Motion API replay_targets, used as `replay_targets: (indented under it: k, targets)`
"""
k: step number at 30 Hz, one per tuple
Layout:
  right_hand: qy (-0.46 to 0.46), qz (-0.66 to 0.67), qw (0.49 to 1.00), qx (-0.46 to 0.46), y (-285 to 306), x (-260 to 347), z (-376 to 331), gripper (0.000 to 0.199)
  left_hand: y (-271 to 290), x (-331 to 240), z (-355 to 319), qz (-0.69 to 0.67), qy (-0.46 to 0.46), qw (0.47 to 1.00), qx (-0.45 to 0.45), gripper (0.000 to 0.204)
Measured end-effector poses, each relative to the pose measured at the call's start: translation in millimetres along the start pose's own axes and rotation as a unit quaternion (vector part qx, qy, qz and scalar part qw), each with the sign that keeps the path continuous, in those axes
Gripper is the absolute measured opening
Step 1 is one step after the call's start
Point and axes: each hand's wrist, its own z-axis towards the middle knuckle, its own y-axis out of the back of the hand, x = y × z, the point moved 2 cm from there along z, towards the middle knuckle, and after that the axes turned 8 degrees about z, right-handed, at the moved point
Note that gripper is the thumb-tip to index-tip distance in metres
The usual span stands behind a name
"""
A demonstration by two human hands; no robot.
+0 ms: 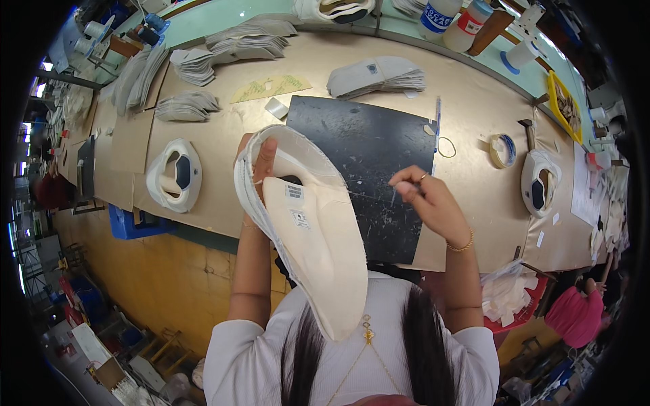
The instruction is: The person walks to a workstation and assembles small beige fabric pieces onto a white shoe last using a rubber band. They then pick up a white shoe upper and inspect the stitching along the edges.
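A cream shoe upper (pixel 308 230) with a grey raw edge and small printed labels inside is held up, tilted, close to my chest. My left hand (pixel 264 162) grips it at its far end, the thumb inside and the other fingers hidden behind the edge. To the right, apart from the upper, my right hand (pixel 426 196) hangs over the dark board with thumb and forefinger pressed together. What those fingertips hold, if anything, is too small to make out. Below both hands lies the scuffed black cutting board (pixel 365 135).
Bundled grey shoe pieces (pixel 376 76) lie along the back of the brown-covered table. Two finished-looking uppers rest there, one upper (pixel 174 176) left, another upper (pixel 541 183) right. Near the latter are a tape roll (pixel 502 150) and a hammer (pixel 528 132). A red basket (pixel 531 304) stands right.
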Motion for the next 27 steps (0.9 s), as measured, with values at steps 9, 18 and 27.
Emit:
replay_targets:
  k: [9, 18, 27]
  targets:
    - [-0.134, -0.042, 0.975, 0.174, 1, -4, 6, 0.023, 11, 3, 2, 0.067, -0.004, 0.998, -0.021, 0.038]
    - [0.170, 0.271, 0.943, 0.094, -57, 19, 27, 0.023, -16, -16, -2, 0.052, -0.087, 0.995, -0.020, 0.027]
    - [-0.012, 0.214, 0.972, -0.095, 32, -22, -13, 0.025, 33, -75, -1, 0.287, -0.027, 0.922, -0.257, 0.028]
